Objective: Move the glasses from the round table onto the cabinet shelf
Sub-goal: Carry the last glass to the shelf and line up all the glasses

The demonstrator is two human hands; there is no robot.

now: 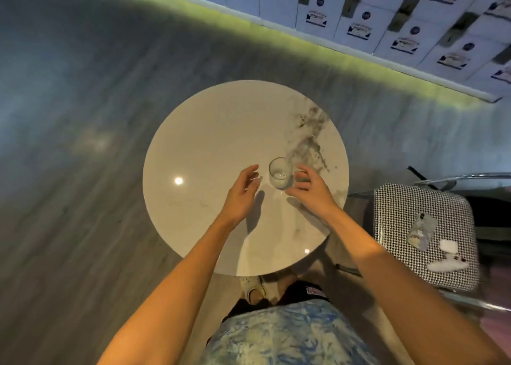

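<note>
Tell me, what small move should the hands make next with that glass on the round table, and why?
Probably close the right hand around the glass and grip it. The glass stands upright on the round table between the open right hand and left hand, and neither appears to touch it yet.

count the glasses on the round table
1. The glass stands upright on the table, right of centre, between the left hand and right hand; neither holds it. None seems hidden.
</note>
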